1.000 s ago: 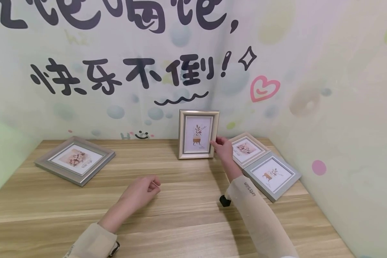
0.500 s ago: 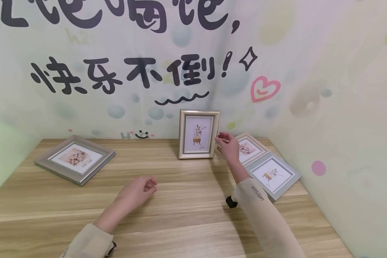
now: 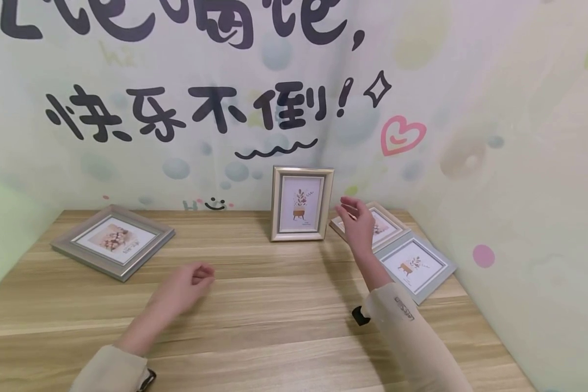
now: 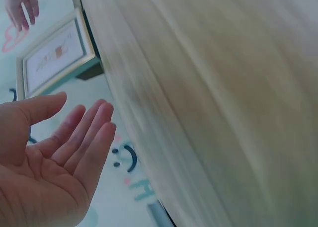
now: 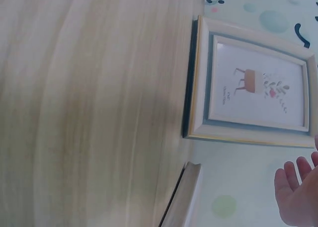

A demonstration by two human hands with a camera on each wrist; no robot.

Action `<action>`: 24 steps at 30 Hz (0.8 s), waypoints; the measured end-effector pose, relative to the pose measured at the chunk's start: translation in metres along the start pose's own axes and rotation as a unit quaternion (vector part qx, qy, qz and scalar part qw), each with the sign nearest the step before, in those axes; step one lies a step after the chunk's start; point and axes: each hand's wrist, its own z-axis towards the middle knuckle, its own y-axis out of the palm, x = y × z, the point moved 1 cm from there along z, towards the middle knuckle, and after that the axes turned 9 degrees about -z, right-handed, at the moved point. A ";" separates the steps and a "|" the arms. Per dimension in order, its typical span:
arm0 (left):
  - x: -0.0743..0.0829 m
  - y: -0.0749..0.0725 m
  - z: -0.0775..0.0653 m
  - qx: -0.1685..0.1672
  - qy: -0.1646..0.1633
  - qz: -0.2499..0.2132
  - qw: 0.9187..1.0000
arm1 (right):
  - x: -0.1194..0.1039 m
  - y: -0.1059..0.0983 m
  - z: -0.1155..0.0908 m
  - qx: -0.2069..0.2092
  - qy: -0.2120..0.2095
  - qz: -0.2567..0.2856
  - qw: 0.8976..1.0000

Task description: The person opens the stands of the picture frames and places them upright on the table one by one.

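A cream and gold photo frame (image 3: 302,204) with a potted-plant print stands upright at the back of the table, near the wall. Just to its right, my right hand (image 3: 359,224) hovers apart from it, fingers loosely bent and holding nothing. My left hand (image 3: 178,288) is over the middle-left of the table; in the left wrist view its fingers (image 4: 82,137) are extended with the palm bare. Behind my right hand lies a beige frame (image 3: 384,224) with a flower print, partly hidden. Touching it is a grey frame (image 3: 416,267) with a plant print.
At the left of the wooden table (image 3: 255,337) another taupe frame (image 3: 112,239) with a flower print lies flat, turned diagonally. A printed wall cloth (image 3: 215,179) rises directly behind the table, and a pale side wall (image 3: 534,218) bounds the right.
My right hand has let go of the standing frame's right edge and moved off to the right. The left hand has drifted left. The frame remains standing.
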 end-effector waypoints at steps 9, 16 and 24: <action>-0.018 -0.038 -0.011 0.070 -0.012 -0.020 0.997 | -0.031 0.017 -0.021 -0.041 -0.050 0.040 0.997; -0.035 -0.062 -0.024 0.136 -0.028 -0.043 0.989 | -0.057 0.048 -0.038 -0.082 -0.108 0.058 0.989; -0.050 -0.073 -0.033 0.201 -0.057 -0.086 0.974 | -0.079 0.088 -0.057 -0.139 -0.158 0.042 0.977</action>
